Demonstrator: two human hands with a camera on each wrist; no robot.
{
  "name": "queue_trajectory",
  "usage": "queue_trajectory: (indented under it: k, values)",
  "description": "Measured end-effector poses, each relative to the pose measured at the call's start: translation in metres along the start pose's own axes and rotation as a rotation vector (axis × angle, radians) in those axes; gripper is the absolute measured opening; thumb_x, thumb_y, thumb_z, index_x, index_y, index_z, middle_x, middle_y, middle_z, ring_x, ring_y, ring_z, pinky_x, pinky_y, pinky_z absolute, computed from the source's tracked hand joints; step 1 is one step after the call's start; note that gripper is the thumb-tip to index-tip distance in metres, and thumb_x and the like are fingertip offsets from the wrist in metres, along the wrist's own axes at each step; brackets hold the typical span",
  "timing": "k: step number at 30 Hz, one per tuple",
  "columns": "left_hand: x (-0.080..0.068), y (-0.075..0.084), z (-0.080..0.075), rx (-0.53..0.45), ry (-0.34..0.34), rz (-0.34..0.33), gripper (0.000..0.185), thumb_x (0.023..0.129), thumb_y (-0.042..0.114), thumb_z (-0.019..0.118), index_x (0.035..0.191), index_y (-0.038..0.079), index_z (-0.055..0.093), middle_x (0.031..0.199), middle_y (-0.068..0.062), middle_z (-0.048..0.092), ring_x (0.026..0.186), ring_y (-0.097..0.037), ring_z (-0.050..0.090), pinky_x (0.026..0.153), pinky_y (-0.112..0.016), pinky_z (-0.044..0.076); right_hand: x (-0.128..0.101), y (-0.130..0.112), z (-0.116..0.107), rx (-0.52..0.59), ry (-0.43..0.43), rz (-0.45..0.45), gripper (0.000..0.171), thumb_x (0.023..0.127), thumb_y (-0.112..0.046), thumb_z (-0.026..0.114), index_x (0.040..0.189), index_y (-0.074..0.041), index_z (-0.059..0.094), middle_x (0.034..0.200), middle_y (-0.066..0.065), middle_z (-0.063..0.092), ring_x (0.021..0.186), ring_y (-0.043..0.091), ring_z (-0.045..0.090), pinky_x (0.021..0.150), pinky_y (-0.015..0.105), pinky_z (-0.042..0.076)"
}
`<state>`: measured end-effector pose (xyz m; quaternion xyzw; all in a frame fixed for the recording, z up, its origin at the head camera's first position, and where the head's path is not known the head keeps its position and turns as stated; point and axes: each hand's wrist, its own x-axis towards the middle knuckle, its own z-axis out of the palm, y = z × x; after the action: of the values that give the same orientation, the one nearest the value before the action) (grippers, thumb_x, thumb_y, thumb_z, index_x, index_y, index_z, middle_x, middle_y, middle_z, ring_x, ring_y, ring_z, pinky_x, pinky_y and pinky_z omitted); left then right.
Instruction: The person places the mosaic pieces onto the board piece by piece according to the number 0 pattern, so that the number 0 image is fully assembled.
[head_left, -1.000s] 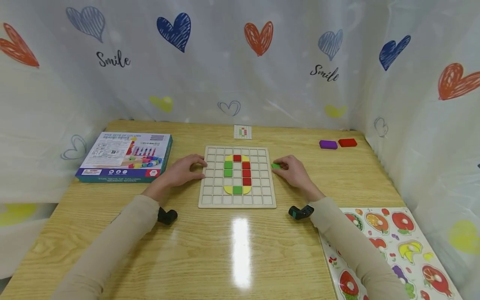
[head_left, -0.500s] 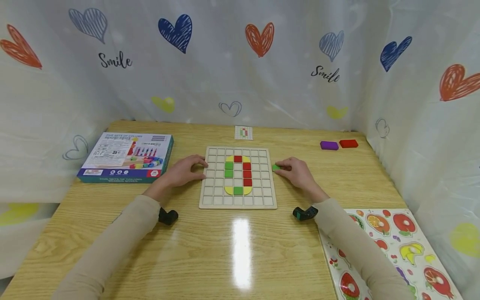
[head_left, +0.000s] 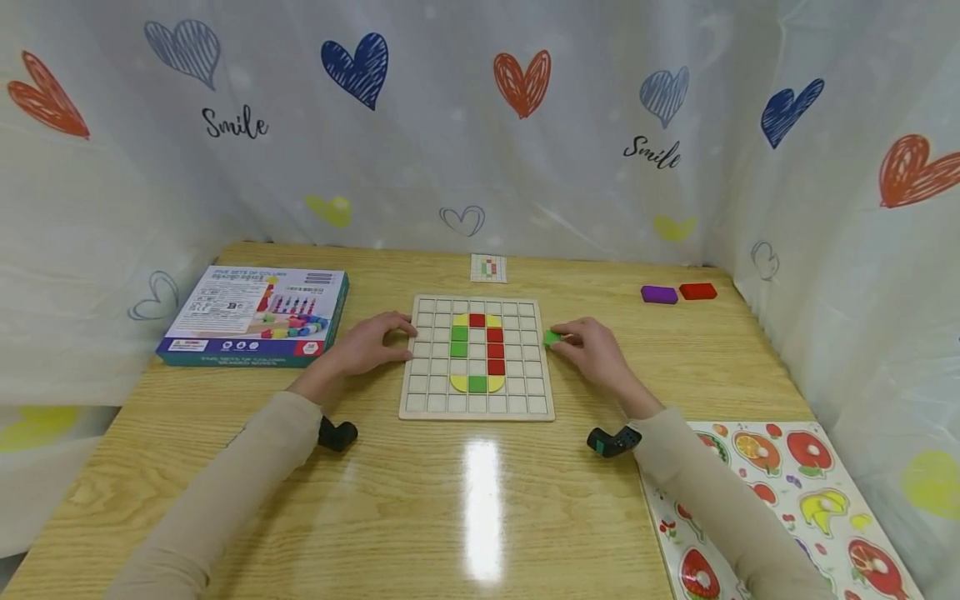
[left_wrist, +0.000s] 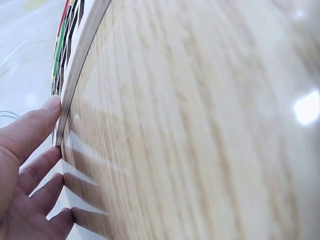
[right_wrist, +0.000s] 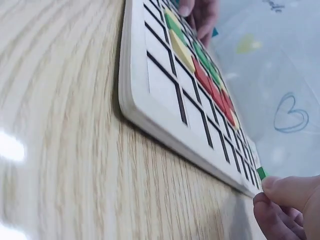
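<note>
The right hand [head_left: 592, 348] pinched a small green tile [head_left: 552, 337] at the right edge of the grid board [head_left: 427, 398] (just outside its frame, low over the table [head_left: 480, 500]). The left hand [head_left: 367, 343] rested with relaxed fingers [left_wrist: 35, 125] against the board's left edge, holding nothing. Red, green and yellow tiles [head_left: 476, 351] sat in the board's middle

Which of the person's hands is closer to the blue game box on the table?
Left. The left hand rests at the grid board's left edge, just right of the blue game box. The right hand pinches a green tile beyond the board's far side.
</note>
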<state>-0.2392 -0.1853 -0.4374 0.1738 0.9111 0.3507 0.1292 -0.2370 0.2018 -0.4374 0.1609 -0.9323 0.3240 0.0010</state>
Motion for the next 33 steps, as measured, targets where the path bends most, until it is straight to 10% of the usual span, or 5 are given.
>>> queue_trajectory:
  k: [33]
  values:
    - [-0.001, 0.001, -0.001, 0.008, -0.004, -0.001, 0.034, 0.092, 0.019, 0.07, 0.123, 0.008, 0.062, 0.151, -0.016, 0.04, 0.144, -0.036, 0.026, 0.117, -0.052, 0.02, 0.018, -0.083, 0.055, 0.022, -0.262, -0.26, 0.024, 0.091, -0.012, 0.07, 0.114, -0.005, 0.072, 0.098, 0.004, 0.063, 0.083, 0.013, 0.054, 0.074, 0.027, 0.047]
